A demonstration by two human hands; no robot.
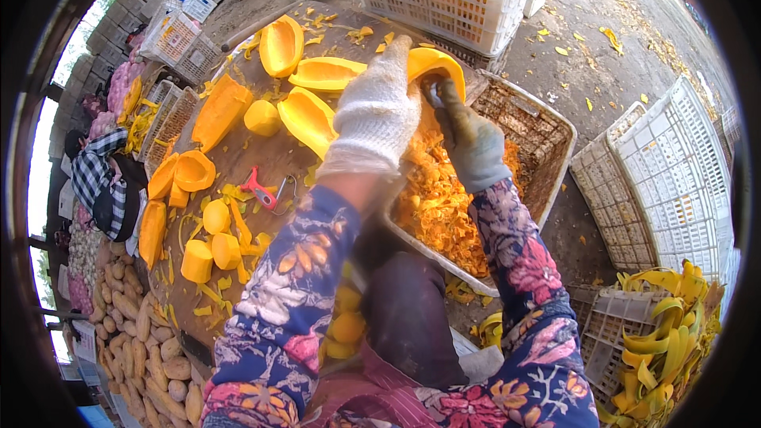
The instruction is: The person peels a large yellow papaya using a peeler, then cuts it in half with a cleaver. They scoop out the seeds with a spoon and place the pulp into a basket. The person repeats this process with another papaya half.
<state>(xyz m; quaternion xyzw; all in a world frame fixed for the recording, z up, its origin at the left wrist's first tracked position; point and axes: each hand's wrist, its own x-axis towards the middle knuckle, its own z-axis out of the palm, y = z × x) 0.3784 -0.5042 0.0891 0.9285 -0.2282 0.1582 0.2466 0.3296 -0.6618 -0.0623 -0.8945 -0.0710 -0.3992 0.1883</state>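
Observation:
My left hand (380, 107), in a white knit glove, grips a peeled butternut squash half (439, 60) with its hollow turned towards the tub. My right hand (472, 145), in a stained grey glove, is at that hollow, holding a small metal tool (436, 95) mostly hidden by the fingers. Below both hands, a white plastic tub (553, 172) contains stringy orange squash pulp (443, 205). More hollowed halves, among them one half (281, 46) and another half (309, 119), lie on the round wooden table (232, 303) to the left. A red-handled peeler (260, 190) rests there too.
Solid squash chunks (216, 217) and peel scraps lie on the table. A white crate (440, 6) of squash stands beyond it. Stacked crates (666, 178) and a crate heaped with peels (672, 333) flank my right. Whole squashes (140, 339) and a seated person (107, 184) are at left.

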